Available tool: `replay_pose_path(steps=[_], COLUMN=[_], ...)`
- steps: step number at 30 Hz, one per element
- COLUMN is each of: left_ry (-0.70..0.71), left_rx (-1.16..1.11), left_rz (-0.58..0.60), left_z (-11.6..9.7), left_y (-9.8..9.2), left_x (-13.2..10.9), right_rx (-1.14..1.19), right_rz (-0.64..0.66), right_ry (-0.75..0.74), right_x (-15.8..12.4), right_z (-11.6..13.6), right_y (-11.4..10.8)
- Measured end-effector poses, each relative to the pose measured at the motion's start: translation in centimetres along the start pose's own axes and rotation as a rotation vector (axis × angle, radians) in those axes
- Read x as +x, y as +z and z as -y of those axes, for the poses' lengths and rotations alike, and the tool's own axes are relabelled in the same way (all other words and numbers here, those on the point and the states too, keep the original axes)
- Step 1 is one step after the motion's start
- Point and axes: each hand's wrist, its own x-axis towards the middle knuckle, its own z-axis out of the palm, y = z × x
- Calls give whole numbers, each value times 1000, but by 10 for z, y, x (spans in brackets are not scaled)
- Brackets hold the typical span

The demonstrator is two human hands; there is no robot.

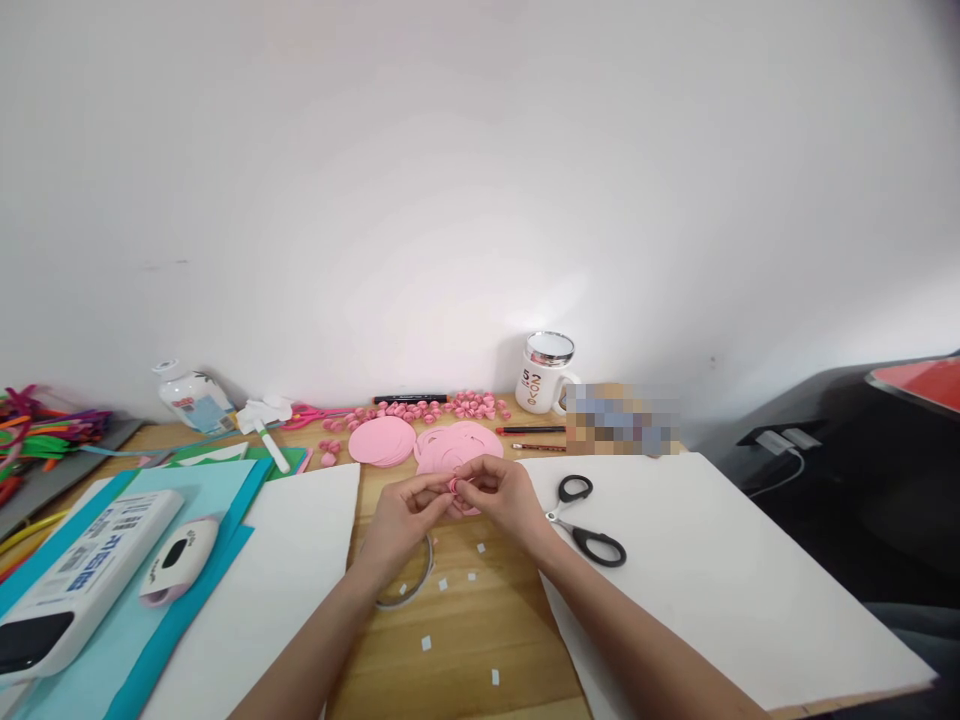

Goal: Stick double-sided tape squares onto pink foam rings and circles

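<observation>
Tabletop (450, 692), pink paper (453, 486) between fingertips (468, 492)

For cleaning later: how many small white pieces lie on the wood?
6: one piece inside the grey ring, three to its right, two lower in view; left hand may hide more.

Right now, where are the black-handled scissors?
Head view, right of centre: the scissors lie near the left edge of the right-side white sheet, beside the right hand.
</observation>
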Motion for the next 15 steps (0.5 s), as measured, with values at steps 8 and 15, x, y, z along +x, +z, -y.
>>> replay_pose_path(steps=[8,15], left_ry=[-16,-56], left_rx=[-9,-132], left_rz=[-16,-42], left_z=[-3,-1], left_y=[-1,-4], left_x=[0,2], right_rx=[42,-174], right_rz=[37,18], right_ry=[-8,-207], right_x=[-1,-4], right_z=[3,4], right_y=[1,0])
